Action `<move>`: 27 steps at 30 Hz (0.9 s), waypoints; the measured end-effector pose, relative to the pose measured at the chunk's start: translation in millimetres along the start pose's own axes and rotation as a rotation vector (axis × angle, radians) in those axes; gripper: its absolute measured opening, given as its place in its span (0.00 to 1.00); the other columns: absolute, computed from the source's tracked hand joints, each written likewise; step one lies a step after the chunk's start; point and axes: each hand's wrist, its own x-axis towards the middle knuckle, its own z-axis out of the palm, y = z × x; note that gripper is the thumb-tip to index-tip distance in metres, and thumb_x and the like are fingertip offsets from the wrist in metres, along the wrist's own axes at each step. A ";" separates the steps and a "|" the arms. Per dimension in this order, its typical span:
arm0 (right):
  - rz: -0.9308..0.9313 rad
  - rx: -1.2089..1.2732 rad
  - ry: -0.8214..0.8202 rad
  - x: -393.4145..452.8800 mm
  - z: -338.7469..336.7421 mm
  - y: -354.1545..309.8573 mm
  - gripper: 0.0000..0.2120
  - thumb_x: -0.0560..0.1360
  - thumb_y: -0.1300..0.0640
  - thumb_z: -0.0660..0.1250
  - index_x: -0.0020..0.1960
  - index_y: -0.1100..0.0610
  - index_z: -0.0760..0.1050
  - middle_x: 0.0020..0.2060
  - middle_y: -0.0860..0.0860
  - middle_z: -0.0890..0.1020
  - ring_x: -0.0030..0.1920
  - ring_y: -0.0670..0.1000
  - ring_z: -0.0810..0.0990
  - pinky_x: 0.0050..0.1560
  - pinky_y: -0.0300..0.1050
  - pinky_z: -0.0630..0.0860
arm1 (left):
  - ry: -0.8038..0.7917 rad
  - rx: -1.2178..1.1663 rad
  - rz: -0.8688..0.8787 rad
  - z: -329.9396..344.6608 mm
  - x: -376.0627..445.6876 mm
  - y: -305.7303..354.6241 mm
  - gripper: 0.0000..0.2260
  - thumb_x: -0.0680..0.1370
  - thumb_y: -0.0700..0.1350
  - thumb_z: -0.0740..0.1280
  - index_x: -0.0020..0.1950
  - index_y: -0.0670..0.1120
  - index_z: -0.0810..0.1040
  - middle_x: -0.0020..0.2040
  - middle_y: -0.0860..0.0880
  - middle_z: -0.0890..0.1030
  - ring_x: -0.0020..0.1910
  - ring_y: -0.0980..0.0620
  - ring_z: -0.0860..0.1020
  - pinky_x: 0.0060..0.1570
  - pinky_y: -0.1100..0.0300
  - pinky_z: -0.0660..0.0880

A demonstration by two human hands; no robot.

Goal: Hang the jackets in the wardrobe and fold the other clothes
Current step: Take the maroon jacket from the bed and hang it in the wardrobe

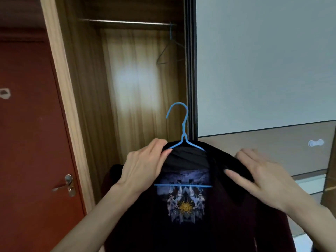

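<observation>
A dark jacket [234, 220] with a printed lining panel hangs on a blue wire hanger [183, 131], held up in front of the open wardrobe. My left hand [143, 166] grips the jacket's left shoulder at the hanger's arm. My right hand [261, 176] lies on the right shoulder, pinching the dark cloth with thumb and fingers. The hanger's hook points up, well below the metal wardrobe rail [127, 22]. The jacket's lower part runs out of view at the bottom.
An empty blue wire hanger [168, 46] hangs at the rail's right end. The wardrobe's sliding door [263, 66] stands to the right, its dark frame just behind the hook. A red door [31, 135] with a metal handle [66, 185] is on the left.
</observation>
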 end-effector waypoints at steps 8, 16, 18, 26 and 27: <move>-0.061 0.064 -0.050 49.1 -9.8 -3.9 0.24 0.77 0.25 0.45 0.44 0.41 0.67 0.35 0.40 0.78 0.37 0.44 0.78 0.42 0.48 0.77 | -0.093 0.004 0.022 9.0 28.2 -21.7 0.15 0.87 0.56 0.52 0.59 0.51 0.74 0.49 0.55 0.79 0.39 0.53 0.80 0.25 0.55 0.73; 0.097 0.372 0.036 124.3 -10.0 -16.6 0.18 0.79 0.38 0.64 0.38 0.48 0.74 0.27 0.45 0.77 0.27 0.46 0.72 0.31 0.40 0.68 | -0.213 -0.021 -0.020 10.7 94.6 -75.5 0.15 0.85 0.61 0.49 0.57 0.55 0.70 0.49 0.57 0.78 0.45 0.50 0.79 0.36 0.54 0.70; 0.132 0.374 0.071 149.7 -12.3 -21.8 0.17 0.79 0.39 0.65 0.36 0.46 0.74 0.27 0.46 0.78 0.28 0.47 0.75 0.33 0.43 0.68 | -0.223 -0.053 -0.083 17.9 118.2 -93.0 0.14 0.85 0.61 0.54 0.58 0.53 0.70 0.50 0.56 0.79 0.46 0.48 0.79 0.39 0.52 0.70; 0.210 0.270 0.157 270.2 -42.8 -47.6 0.19 0.79 0.41 0.66 0.37 0.53 0.79 0.33 0.50 0.82 0.39 0.52 0.81 0.44 0.50 0.76 | -0.122 -0.131 -0.225 50.6 207.6 -166.7 0.15 0.85 0.61 0.57 0.58 0.51 0.73 0.53 0.52 0.78 0.53 0.49 0.76 0.53 0.48 0.75; 0.213 0.251 0.171 284.6 -44.4 -51.1 0.19 0.79 0.41 0.67 0.38 0.53 0.79 0.34 0.51 0.82 0.40 0.52 0.81 0.45 0.50 0.75 | -0.111 -0.139 -0.231 51.6 216.4 -175.8 0.16 0.85 0.60 0.57 0.61 0.50 0.74 0.55 0.52 0.78 0.55 0.48 0.76 0.56 0.47 0.74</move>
